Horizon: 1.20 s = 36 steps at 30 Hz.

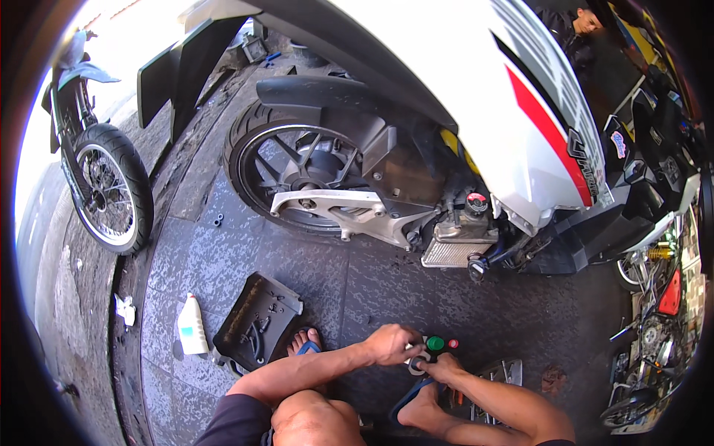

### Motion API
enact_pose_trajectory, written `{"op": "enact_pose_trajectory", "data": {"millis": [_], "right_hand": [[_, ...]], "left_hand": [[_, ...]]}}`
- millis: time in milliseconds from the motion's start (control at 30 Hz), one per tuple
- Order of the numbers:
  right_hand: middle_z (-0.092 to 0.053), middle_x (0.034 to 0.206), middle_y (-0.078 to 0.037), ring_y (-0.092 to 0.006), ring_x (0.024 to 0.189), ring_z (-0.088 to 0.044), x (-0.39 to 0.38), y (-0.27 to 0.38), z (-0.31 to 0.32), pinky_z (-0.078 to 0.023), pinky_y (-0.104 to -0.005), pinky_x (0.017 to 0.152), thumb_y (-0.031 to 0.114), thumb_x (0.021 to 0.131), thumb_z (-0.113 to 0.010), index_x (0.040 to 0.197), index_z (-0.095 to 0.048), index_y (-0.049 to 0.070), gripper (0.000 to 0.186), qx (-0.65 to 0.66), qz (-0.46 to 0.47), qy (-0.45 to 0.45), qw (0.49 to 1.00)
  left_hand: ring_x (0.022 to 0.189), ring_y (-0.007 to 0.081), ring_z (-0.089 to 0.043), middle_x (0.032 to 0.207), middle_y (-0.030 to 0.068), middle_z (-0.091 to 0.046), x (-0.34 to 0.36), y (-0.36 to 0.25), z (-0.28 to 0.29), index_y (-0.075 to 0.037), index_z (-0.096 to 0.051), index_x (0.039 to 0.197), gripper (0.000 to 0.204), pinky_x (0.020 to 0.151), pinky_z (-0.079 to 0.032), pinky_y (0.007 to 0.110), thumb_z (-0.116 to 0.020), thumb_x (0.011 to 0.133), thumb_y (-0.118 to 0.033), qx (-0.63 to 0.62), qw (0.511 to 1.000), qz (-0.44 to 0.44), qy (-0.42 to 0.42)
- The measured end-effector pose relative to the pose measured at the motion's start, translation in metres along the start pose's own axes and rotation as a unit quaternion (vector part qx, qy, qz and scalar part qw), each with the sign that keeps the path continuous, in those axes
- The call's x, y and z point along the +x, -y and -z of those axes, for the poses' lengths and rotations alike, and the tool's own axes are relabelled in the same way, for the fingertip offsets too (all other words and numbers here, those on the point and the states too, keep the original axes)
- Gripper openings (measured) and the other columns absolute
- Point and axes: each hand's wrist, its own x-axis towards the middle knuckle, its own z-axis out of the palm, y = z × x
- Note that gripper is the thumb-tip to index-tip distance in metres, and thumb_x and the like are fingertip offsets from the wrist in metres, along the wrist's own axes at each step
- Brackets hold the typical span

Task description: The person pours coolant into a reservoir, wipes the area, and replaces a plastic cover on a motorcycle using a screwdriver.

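Observation:
My left hand is closed on a small silver object that I cannot make out clearly, just left of a green cap and a red cap. My right hand is closed on a pale ring-shaped item just below my left hand. Beyond them stands a white scooter with a red stripe, its exposed radiator and rear wheel facing me. A black tray with bolts and small parts lies left of my foot, beside a white bottle.
A motorcycle's spoked front wheel stands at left on worn concrete. A person is behind the scooter at top right. More motorcycles and parts line the right side. A metal tool case and a rag lie right of my hands.

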Motion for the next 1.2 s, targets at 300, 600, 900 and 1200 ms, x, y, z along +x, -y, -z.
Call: {"op": "enact_pose_trajectory", "data": {"millis": [300, 600, 900, 1200], "right_hand": [[-0.073, 0.098, -0.024, -0.0330, 0.095, -0.072, -0.029, -0.096, 0.076, -0.055, -0.0412, 0.085, 0.043, 0.073, -0.078, 0.105, -0.073, -0.004, 0.057, 0.047, 0.035, -0.038, 0.998], [-0.072, 0.089, -0.022, -0.0330, 0.086, -0.071, -0.115, -0.204, 0.072, -0.055, -0.0429, 0.078, 0.033, 0.075, -0.077, 0.103, -0.071, -0.007, 0.049, 0.178, 0.048, -0.170, 0.968], [-0.070, 0.081, -0.016, -0.0295, 0.075, -0.067, -0.213, -0.230, -0.062, -0.052, -0.0440, 0.069, 0.030, 0.076, -0.076, 0.096, -0.071, -0.006, 0.042, 0.458, -0.155, -0.182, 0.856], [-0.067, 0.076, -0.012, -0.0266, 0.068, -0.063, -0.305, -0.267, -0.134, -0.050, -0.0444, 0.063, 0.029, 0.076, -0.076, 0.091, -0.070, -0.005, 0.037, 0.611, -0.249, -0.141, 0.738]], "left_hand": [[0.084, 0.0234, -0.065, 0.097, 0.0120, -0.067, 0.027, -0.003, 0.103, 0.000, -0.068, 0.105, 0.022, 0.074, -0.054, 0.038, -0.071, 0.089, -0.014, -0.067, 0.902, 0.081, -0.420], [0.110, 0.0283, -0.064, 0.119, 0.0252, -0.067, 0.095, -0.016, 0.218, 0.017, -0.051, 0.131, 0.079, 0.096, -0.049, 0.036, -0.076, 0.088, -0.044, -0.123, 0.873, 0.082, -0.464], [0.101, 0.0206, -0.064, 0.110, 0.0126, -0.070, 0.093, -0.014, 0.218, 0.006, -0.063, 0.121, 0.050, 0.095, -0.047, 0.033, -0.073, 0.093, -0.035, -0.200, 0.862, 0.040, -0.463], [0.118, 0.0238, -0.061, 0.128, 0.0157, -0.063, 0.085, 0.028, 0.245, 0.004, -0.057, 0.134, 0.056, 0.102, -0.049, 0.038, -0.056, 0.102, -0.041, -0.195, 0.889, 0.056, -0.410]]}}
